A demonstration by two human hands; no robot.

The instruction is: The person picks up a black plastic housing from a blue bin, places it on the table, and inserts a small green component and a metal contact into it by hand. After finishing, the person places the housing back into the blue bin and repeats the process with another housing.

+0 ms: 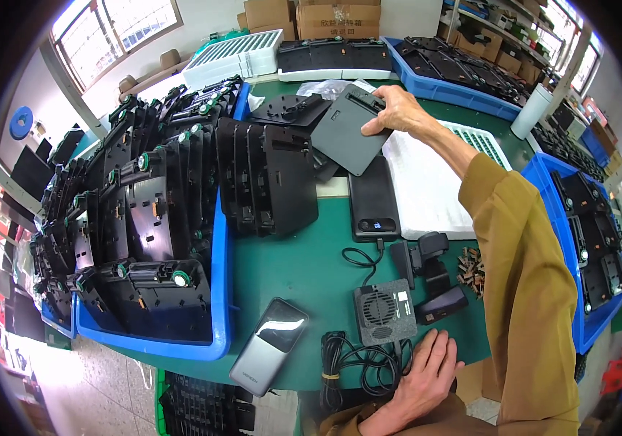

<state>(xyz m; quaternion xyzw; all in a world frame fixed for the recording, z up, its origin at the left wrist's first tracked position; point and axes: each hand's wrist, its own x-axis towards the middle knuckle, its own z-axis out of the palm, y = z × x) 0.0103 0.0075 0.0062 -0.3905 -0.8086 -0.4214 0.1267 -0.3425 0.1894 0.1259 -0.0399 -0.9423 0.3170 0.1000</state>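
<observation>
My right hand (400, 110), reaching across to the far side of the table, grips a flat dark grey plastic panel (347, 131) by its right edge, thumb on top. The panel is tilted above a black power bank (372, 207) with a small lit display. To its left stand several upright black plastic panels (285, 182). My left hand (427, 372) rests at the near table edge, fingers stretched out, holding nothing. Beside it are coiled black cables (351, 367) and a grey box with a round grille (385, 311). A black strapped device (434, 280) lies just beyond.
Left, a blue crate (221, 312) is packed with black panels bearing rollers. A silver-grey power bank (271, 347) lies on the green table (282, 265). Small copper-coloured parts (472, 272) are heaped near a white sheet (427, 192). Another blue crate (579, 291) stands right, a white bottle (532, 111) behind.
</observation>
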